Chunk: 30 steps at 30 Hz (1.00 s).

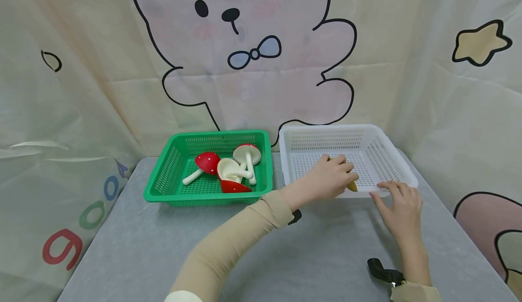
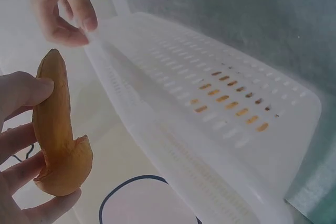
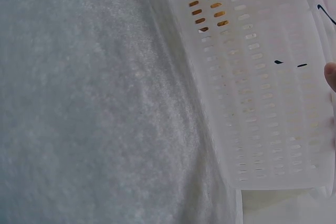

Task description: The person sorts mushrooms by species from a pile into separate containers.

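My left hand (image 1: 324,179) reaches across to the right and holds an orange-brown toy mushroom (image 2: 56,124) over the near part of the white basket (image 1: 385,159). In the left wrist view its thumb lies against the stem, and the fingers curl behind it. My right hand (image 1: 401,207) pinches the basket's near rim at the right corner, thumb outside. Something orange-brown (image 2: 231,98) shows through the slots of the basket's near wall; its shape is hidden. Only a fingertip (image 3: 331,74) of the right hand shows clearly in the right wrist view.
A green basket (image 1: 208,198) to the left holds several red-capped toy mushrooms (image 1: 207,162) with white stems. Both baskets stand on a grey-covered table (image 1: 134,247), near its back edge. A printed curtain (image 1: 391,44) hangs behind and at both sides.
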Tool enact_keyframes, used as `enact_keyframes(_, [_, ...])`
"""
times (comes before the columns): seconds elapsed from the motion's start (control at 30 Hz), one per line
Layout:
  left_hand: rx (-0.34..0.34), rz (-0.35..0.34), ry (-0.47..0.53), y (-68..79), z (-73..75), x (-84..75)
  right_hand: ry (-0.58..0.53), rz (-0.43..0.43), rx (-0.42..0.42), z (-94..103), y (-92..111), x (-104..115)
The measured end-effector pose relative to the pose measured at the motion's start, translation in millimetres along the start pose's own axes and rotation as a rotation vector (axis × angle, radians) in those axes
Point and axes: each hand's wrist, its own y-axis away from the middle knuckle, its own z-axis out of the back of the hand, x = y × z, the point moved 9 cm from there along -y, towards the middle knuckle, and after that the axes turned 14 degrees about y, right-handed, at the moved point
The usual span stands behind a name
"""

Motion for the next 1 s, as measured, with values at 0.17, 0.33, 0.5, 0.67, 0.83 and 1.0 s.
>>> enact_keyframes(0.17, [0.047,0.026,0.037,-11.3,-1.5,12.6,0.0,0.011,-0.018,1.6,0.3,-0.5])
enact_keyframes(0.33, [0.116,0.093,0.171,-22.4,-7.5,30.8,0.002,0.011,-0.011,1.1,0.6,0.4])
enact_keyframes(0.5, [0.142,0.141,0.234,-33.8,-17.2,46.0,0.001,0.008,-0.01,1.9,0.8,0.1])
enact_keyframes(0.67, [0.174,0.198,0.255,-42.7,-29.0,59.6,-0.011,0.021,-0.028,2.4,0.7,0.4])
enact_keyframes(0.83, [0.198,0.25,0.278,-46.4,-36.5,69.5,-0.007,0.019,-0.029,3.4,0.5,0.2])
enact_keyframes(1.0, [0.205,0.286,0.299,-44.4,-42.3,77.7,-0.006,0.021,-0.027,4.1,0.4,0.6])
